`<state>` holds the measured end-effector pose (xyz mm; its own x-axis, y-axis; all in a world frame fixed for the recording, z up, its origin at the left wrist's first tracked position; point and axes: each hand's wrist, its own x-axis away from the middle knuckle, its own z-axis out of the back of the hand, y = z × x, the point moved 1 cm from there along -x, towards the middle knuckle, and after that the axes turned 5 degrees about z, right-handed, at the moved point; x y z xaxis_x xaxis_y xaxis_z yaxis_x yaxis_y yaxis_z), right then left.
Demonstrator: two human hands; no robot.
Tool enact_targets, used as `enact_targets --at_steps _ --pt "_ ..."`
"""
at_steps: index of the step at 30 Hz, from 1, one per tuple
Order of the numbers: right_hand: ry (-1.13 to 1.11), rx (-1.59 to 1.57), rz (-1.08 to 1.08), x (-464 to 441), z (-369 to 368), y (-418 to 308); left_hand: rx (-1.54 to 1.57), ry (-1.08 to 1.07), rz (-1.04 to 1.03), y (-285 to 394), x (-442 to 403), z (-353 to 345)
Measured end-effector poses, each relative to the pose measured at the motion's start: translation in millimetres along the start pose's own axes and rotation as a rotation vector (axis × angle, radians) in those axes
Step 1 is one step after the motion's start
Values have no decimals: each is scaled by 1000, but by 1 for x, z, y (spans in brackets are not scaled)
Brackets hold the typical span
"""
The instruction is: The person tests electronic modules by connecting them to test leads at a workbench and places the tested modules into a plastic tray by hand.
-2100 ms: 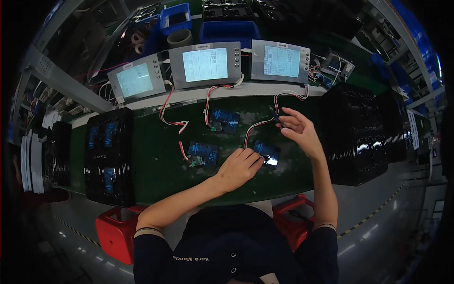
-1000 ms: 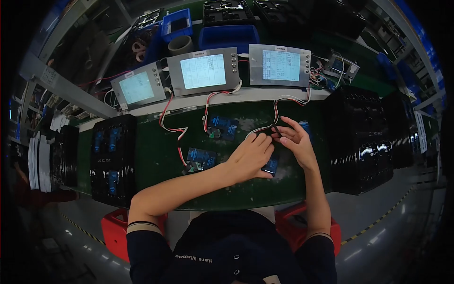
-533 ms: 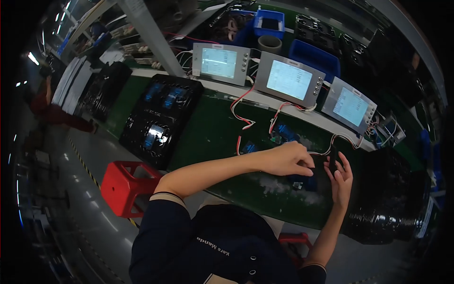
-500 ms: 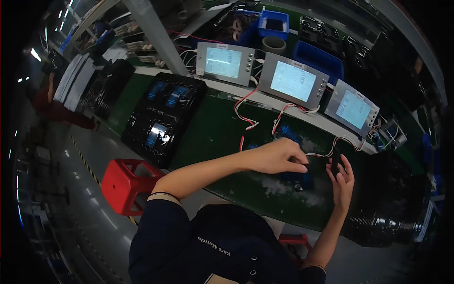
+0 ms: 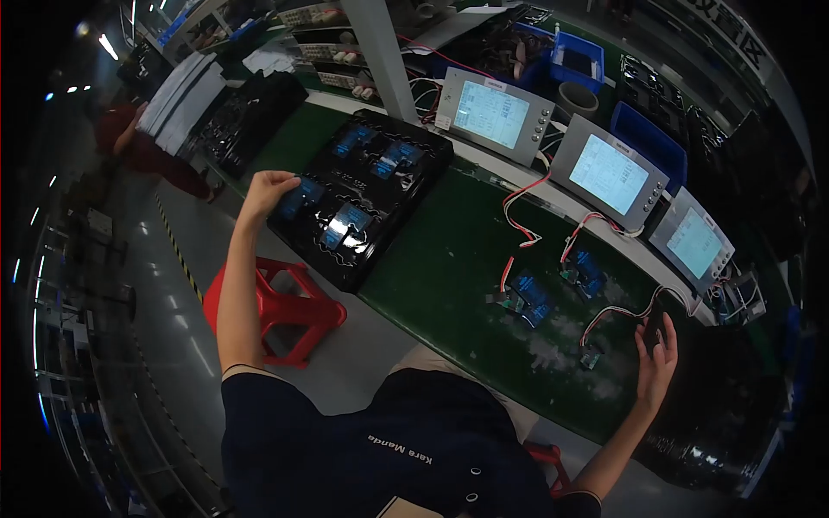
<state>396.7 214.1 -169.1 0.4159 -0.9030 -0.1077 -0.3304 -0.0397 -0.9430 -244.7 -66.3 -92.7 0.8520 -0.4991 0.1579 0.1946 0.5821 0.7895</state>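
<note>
Blue pack [image 5: 300,202] in pinched left grip [image 5: 266,192]

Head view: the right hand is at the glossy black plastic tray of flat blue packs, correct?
Wrong hand: it is the left hand at the glossy black plastic tray of flat blue packs, as the head view shows.

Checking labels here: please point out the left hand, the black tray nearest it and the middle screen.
Left hand [image 5: 266,194], head view, middle of the hand.
Black tray [image 5: 351,181], head view, bare surface near its middle.
Middle screen [image 5: 609,174], head view, centre of the lit display.
</note>
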Motion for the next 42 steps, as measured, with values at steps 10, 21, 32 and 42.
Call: enact_targets --at_steps 10,21,32,42 --pt "8 143 32 13 -24 -12 150 276 -448 15 11 -19" --pt "-139 974 568 35 -129 -17 491 -1044 -146 127 212 -279" --pt "-206 990 581 41 -115 -14 422 -1179 -95 137 234 -316" --pt "-149 1142 572 48 -90 -19 312 -957 -353 138 251 -319"
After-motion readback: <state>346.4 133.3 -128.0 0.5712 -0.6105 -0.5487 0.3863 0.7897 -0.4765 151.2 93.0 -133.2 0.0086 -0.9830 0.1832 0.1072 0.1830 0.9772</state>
